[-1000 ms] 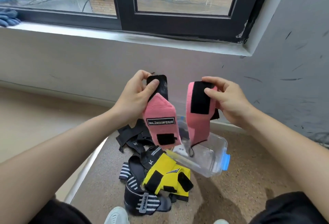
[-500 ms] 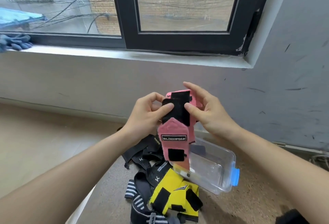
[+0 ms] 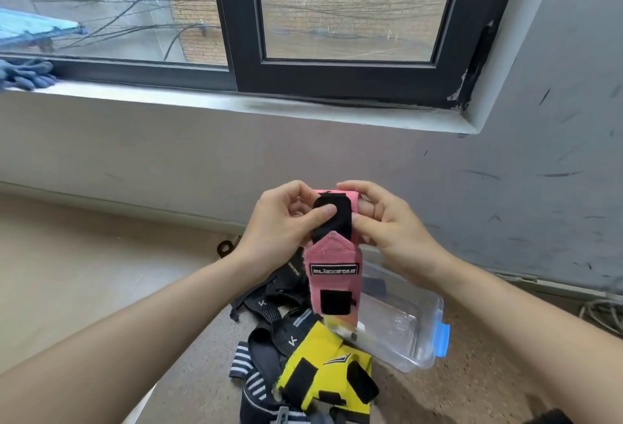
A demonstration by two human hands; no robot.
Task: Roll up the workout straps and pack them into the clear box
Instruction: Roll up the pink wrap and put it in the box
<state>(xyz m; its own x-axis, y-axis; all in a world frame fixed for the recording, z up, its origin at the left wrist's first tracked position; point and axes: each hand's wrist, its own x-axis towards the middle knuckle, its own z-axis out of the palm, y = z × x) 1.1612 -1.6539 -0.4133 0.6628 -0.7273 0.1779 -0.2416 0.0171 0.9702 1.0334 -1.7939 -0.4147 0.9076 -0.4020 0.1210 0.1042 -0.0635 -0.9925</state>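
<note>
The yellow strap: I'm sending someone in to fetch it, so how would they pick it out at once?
Below the dark-framed window, a heap of straps lies on the floor beside a clear box with a blue latch. The yellow strap sits at the near end of that heap, close to the box's corner. It is the only bright yellow piece, with black patches, among black and striped straps.

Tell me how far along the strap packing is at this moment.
Early stage. Done: nothing that shows; the clear box looks empty of rolled straps. In hand: the left hand and right hand hold the pink strap by its top end, its tail hanging unrolled. Left: the yellow strap and the black straps lie loose on the floor beside the box.
</note>
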